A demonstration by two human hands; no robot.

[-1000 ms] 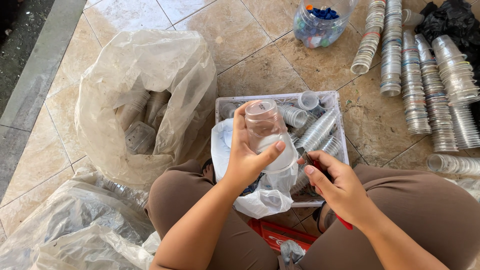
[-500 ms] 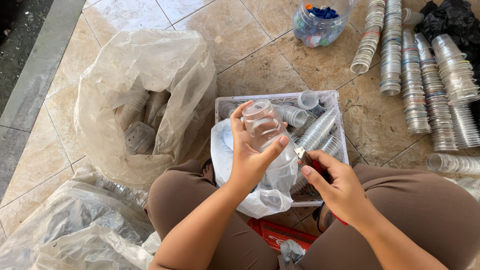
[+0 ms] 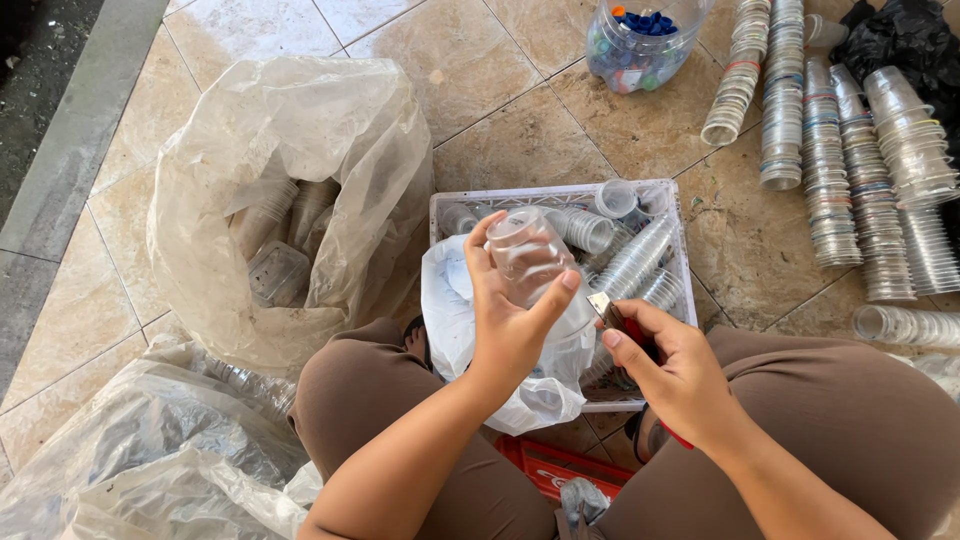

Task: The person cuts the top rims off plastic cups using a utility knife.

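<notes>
- Partly behind my left hand [image 3: 510, 325], which grips it, the clear cup [image 3: 525, 255] sits above the white crate [image 3: 680, 215].
- My right hand [image 3: 665, 365] clenches a small cutter [image 3: 607, 310], its handle hidden.

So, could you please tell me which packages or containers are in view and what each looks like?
Crate: white, rectangular, centre, holding clear cups.
Big bag: clear plastic, left of crate.
Jar: clear, top, full of coloured caps.
Red case: flat, under the knees.
White bag: crumpled, at crate's near-left corner.
</notes>
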